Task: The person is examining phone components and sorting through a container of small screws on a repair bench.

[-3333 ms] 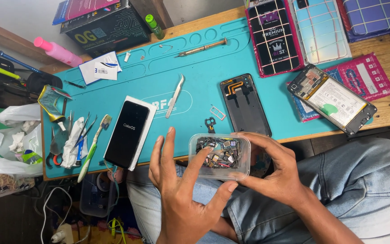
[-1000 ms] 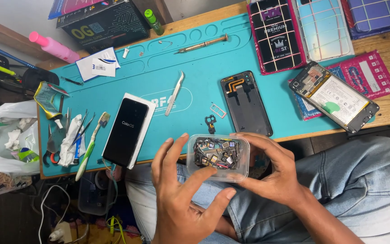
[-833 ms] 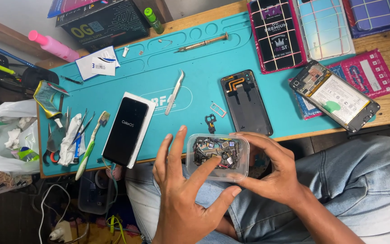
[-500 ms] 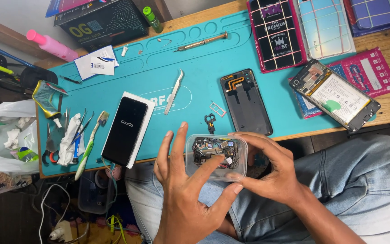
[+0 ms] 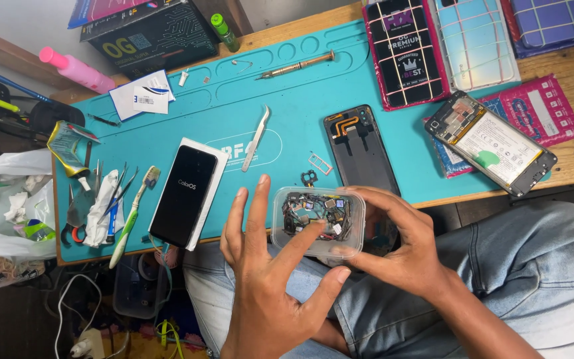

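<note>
Clear glossy plastic tub (image 5: 318,223), matt teal rubbery mat (image 5: 287,100), bare wooden table (image 5: 566,149)

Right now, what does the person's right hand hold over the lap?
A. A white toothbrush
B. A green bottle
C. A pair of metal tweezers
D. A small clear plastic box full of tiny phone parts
D: the right hand grips the small clear plastic box of tiny parts by its side, while the left hand pokes a finger into it; the tweezers lie on the teal mat.
</note>
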